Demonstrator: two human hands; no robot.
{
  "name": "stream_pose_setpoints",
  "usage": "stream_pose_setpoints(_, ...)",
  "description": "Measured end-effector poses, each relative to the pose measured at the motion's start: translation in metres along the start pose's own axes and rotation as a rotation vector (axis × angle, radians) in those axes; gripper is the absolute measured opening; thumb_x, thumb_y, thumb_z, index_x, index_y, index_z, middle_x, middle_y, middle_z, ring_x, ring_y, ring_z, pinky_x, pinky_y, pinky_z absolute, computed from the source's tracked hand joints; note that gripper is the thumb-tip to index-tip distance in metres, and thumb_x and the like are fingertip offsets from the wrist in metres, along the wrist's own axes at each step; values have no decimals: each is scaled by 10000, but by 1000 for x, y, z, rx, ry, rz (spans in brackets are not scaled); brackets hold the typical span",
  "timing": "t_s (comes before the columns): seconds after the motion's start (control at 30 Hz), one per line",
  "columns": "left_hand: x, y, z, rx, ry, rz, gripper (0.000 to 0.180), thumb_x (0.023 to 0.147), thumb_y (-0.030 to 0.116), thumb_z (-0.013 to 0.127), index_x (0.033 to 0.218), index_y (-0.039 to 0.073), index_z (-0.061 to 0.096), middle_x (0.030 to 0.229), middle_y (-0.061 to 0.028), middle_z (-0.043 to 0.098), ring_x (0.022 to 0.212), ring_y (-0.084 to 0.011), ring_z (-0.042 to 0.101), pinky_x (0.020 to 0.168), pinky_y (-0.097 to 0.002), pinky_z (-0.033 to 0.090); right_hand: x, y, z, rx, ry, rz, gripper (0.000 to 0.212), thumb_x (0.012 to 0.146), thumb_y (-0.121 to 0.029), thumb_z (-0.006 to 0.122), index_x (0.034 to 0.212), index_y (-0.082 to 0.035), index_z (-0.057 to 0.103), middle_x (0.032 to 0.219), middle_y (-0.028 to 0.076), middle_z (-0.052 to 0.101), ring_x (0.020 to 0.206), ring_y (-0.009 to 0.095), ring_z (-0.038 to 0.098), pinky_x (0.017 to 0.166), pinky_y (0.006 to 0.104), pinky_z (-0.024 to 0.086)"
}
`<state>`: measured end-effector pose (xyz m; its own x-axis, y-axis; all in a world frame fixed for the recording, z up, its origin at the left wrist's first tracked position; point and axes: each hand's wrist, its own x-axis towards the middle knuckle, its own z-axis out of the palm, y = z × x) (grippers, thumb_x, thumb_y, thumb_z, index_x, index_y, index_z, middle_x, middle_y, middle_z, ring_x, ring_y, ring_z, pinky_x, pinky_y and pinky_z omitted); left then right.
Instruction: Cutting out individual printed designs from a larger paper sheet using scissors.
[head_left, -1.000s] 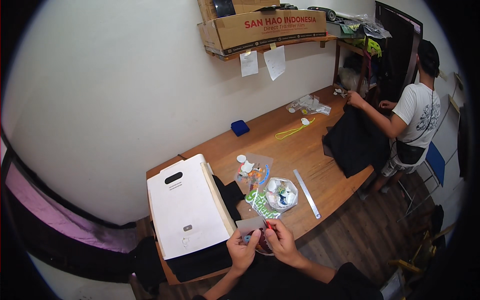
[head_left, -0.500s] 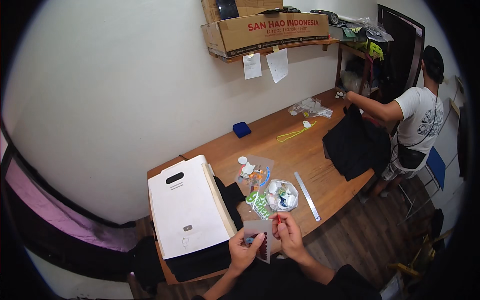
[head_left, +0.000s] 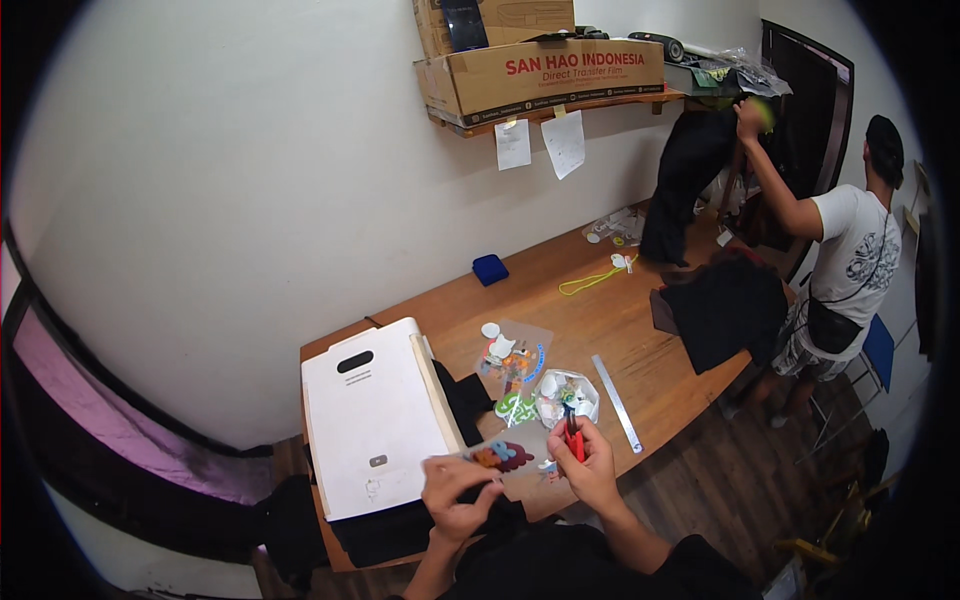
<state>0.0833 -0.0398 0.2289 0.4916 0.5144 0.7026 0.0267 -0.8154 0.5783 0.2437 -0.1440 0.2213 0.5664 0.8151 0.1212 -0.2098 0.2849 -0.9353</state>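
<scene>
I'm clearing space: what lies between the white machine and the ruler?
Left to right in the head view: black cloth, then a clear printed film and green print, then a white container.

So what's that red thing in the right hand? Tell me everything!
It's a hand tool with red grips that look like plastic and a dark front end that could be metal. The right hand is wrapped around it, hiding part. Its dark end points forward, toward the white container. Whether its tips are open is too small to tell.
</scene>
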Motion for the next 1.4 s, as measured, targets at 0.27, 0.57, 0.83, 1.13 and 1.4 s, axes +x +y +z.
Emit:
stream_pose_setpoints(0.27, -55, -28, 53, -447, -445, -173, 616, 874, 374, 527, 1336, 25, 315, 1319, -181, 349, 1226, -300, 356, 1015, -376, 273, -8, -10, 13, 101, -47, 23, 159, 849, -45, 585, 981, -15, 500, 809, 43, 593, 740, 75, 591, 624, 192, 461)
stream_pose_setpoints(0.57, -13, 21, 53, -919, 239, -568, 275, 823, 95, 640, 1044, -18, 520, 936, -51, 569, 812, -114, 552, 718, -244, 447, -16, -1, 14, 98, -108, 51, 202, 845, -28, 582, 1024, 2, 494, 807, 51, 588, 726, 71, 566, 667, 203, 460)
stream_pose_setpoints(0.83, -9, 31, 49, -910, 319, -672, 139, 818, 9, 619, 938, -39, 569, 794, -72, 595, 657, -113, 570, 565, -217, 474, -22, 13, -8, 110, -246, 19, 285, 907, -104, 494, 1158, 26, 455, 969, 67, 587, 812, 72, 547, 699, 205, 441)
stream_pose_setpoints(1.13, -9, 32, 50, -984, 400, -619, 170, 814, 14, 629, 963, -48, 574, 835, -78, 603, 670, -135, 578, 615, -245, 484, -29, 17, 14, -199, -166, -114, 262, 937, -147, 436, 1151, 4, 428, 792, -5, 484, 597, 21, 388, 517, 163, 325)
stream_pose_setpoints(1.4, -12, 36, 47, -1069, 403, -686, 180, 794, -50, 621, 953, -47, 536, 826, -95, 601, 676, -156, 591, 610, -258, 497, -33, 17, 13, -343, -145, -248, 232, 913, -139, 479, 1081, 20, 467, 846, 42, 601, 618, 46, 448, 558, 190, 388)
